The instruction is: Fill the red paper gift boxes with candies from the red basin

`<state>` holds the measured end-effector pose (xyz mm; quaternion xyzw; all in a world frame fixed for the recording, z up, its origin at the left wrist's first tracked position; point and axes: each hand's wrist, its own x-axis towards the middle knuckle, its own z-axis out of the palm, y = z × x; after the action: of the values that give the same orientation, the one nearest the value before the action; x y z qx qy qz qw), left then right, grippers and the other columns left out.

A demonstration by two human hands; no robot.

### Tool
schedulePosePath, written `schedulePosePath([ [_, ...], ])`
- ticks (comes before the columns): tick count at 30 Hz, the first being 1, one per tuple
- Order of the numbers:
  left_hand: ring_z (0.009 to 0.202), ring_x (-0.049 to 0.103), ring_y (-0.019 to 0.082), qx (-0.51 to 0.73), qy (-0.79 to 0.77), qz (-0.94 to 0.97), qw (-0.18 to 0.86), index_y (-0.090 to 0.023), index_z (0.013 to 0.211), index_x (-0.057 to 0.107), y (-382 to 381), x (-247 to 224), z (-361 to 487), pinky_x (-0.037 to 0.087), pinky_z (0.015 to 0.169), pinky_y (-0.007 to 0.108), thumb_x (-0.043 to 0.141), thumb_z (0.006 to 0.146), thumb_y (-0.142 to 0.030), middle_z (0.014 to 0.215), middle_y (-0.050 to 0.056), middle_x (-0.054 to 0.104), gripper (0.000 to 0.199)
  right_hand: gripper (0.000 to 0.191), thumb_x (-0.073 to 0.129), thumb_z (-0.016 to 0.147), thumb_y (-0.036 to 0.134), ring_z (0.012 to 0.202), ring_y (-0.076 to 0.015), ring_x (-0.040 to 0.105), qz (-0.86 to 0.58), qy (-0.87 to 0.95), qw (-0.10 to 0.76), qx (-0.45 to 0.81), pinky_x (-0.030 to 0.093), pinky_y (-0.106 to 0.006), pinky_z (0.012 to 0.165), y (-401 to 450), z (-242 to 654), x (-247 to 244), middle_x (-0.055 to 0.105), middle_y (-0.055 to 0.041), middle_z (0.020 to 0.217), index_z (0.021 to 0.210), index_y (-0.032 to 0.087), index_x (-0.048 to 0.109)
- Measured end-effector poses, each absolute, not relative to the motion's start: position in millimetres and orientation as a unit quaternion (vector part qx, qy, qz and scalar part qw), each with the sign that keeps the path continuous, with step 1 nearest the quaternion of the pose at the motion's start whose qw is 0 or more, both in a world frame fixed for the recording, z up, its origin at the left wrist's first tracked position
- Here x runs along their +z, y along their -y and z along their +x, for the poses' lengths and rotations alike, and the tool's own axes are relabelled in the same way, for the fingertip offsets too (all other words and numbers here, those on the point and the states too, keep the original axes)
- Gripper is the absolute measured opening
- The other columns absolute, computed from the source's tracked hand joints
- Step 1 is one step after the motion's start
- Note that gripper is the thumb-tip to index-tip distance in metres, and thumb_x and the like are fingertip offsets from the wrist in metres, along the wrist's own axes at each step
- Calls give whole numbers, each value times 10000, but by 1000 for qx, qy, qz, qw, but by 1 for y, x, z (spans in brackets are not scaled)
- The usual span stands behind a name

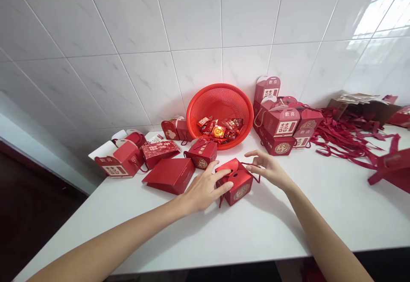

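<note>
A small red gift box with a round gold emblem on its front stands on the white table before me. Its top flaps, which have dark holes, are folded inward. My left hand grips the box from the left, fingers laid over the flaps and thumb along the near edge. At the box's right side, my right hand is open, thumb and fingers apart beside the dark red cord handle; whether it touches the cord is hard to see. Another cord end hangs at the box's front left.
Behind stands a red plastic basket of wrapped sweets. Finished-looking boxes are stacked at right, near a heap of red ribbons. To the left lie a flat red box and an open-topped box. A tiled wall rises behind.
</note>
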<state>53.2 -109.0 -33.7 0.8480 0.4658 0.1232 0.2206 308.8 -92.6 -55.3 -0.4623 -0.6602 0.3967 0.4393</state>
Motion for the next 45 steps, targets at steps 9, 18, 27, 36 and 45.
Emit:
schedulePosePath([
  [9,1327,500,351,160,-465,813,311,-285,1373,622,96,-26,66,418,1096,500,584,880,-602,1401,125,538,587,267,806,775,426,792,-183,672,-382,544,623,413,565,-316,760,129,316,-42,701,-35,817,926,222,725],
  [18,742,661,172,307,-415,669,535,-165,1217,632,82,-18,114,514,660,291,811,676,-337,1063,102,712,595,232,745,831,421,840,-198,688,-444,599,597,298,576,-325,794,153,322,-35,728,-65,933,923,209,727],
  [27,1001,663,242,264,-233,735,579,-161,1266,595,104,61,181,515,884,379,654,870,-457,1056,105,689,498,291,747,780,432,842,-237,682,-546,584,575,174,546,-347,752,159,324,-29,741,-63,907,946,197,703],
  [36,1334,526,299,191,-195,824,497,-238,1414,513,113,55,164,474,1060,436,642,902,-413,1508,134,469,555,214,710,778,399,729,-193,639,-559,467,675,115,523,-326,711,155,357,-33,722,-43,798,817,188,708],
  [45,1179,650,279,91,-399,812,416,-329,1271,684,116,51,31,571,938,353,674,847,-509,1488,62,539,460,285,676,760,456,682,-181,595,-563,367,739,-58,504,-329,667,100,438,-36,652,-35,729,804,174,671],
])
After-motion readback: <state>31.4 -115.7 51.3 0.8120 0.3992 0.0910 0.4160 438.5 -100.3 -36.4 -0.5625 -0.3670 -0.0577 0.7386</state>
